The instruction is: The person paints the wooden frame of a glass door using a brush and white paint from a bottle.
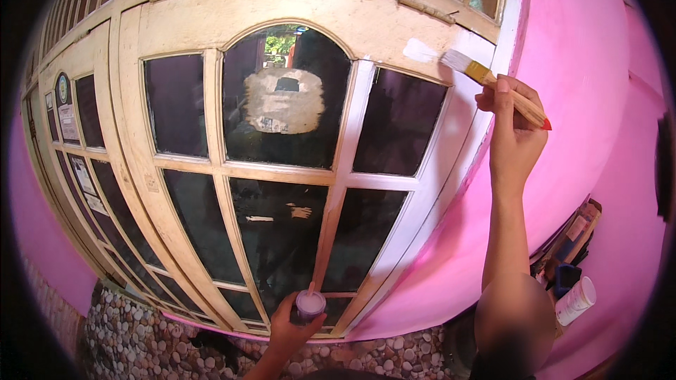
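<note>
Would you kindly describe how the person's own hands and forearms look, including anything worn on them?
The left hand and right hand are ungloved, with no ring or watch visible. The left forearm and right forearm are bare where clear; blurring at the latter's lower end hides whether a sleeve begins there.

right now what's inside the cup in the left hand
Inside the cup, held by the left hand, a pale, paint-like layer shows. Its depth and anything beneath it are hidden; the hand covers part of the outside.
</note>
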`<action>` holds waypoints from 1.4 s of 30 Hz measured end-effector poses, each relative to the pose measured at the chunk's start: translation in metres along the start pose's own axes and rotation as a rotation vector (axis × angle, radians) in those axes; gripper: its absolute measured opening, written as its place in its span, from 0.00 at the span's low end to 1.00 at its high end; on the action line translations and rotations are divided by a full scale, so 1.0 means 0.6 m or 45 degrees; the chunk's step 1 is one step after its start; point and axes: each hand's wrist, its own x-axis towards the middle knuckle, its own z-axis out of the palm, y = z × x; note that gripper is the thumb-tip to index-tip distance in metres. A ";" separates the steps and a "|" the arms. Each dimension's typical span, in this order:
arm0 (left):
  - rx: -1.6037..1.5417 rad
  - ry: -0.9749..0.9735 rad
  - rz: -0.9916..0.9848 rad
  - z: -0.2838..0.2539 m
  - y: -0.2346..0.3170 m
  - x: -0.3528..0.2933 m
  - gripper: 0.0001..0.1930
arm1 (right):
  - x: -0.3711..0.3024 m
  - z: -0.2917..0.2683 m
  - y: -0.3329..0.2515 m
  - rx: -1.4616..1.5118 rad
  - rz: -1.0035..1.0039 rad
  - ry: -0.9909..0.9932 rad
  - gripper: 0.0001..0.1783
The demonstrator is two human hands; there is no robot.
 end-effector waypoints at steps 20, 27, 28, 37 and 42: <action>-0.013 -0.012 0.029 0.004 -0.010 0.001 0.34 | -0.013 0.021 -0.011 0.040 -0.014 -0.029 0.11; -0.005 -0.022 0.066 0.009 -0.016 0.001 0.35 | -0.017 0.033 0.011 0.005 -0.112 -0.125 0.08; 0.005 -0.005 0.081 0.010 -0.021 0.000 0.36 | -0.015 0.019 0.019 -0.052 -0.095 -0.101 0.08; 0.035 0.005 0.097 0.002 -0.047 -0.002 0.34 | -0.006 -0.010 -0.001 0.085 0.024 -0.005 0.10; 0.024 -0.033 0.079 0.011 -0.030 0.001 0.33 | -0.016 0.037 -0.009 0.067 -0.053 -0.134 0.08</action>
